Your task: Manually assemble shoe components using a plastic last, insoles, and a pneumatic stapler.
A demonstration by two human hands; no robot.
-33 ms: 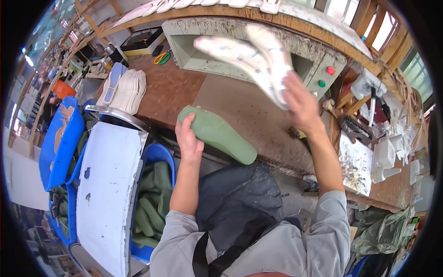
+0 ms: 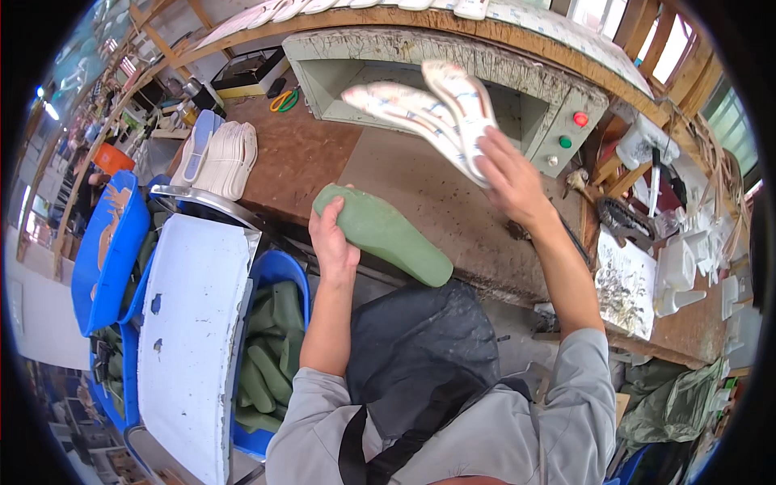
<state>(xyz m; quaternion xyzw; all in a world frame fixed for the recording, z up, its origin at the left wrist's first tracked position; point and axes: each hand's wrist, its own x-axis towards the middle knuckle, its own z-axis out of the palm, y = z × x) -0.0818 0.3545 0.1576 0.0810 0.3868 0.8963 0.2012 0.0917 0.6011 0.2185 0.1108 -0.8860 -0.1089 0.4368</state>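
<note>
My left hand (image 2: 332,242) grips a green shoe last (image 2: 388,233) by one end, its other end slanting toward the lower right over the bench's front edge. Above the bench, my right hand (image 2: 511,174) has its fingers closed on the lower ends of a pair of white printed insoles (image 2: 440,113), which fan apart in front of a box opening. The hand and insoles are slightly blurred. Several more green lasts (image 2: 267,360) lie in a blue bin to my left.
A grey metal box (image 2: 485,56) with red and green buttons stands at the bench's back, under a wooden shelf. Stacked insole boards (image 2: 230,158) and scissors (image 2: 284,100) sit at left. A white panel (image 2: 190,323) stands beside the bin; a brush (image 2: 626,222) lies at right.
My right hand and the insoles have shifted a little left and nearer to me, away from the shelf. My left hand keeps the green last in nearly the same place.
</note>
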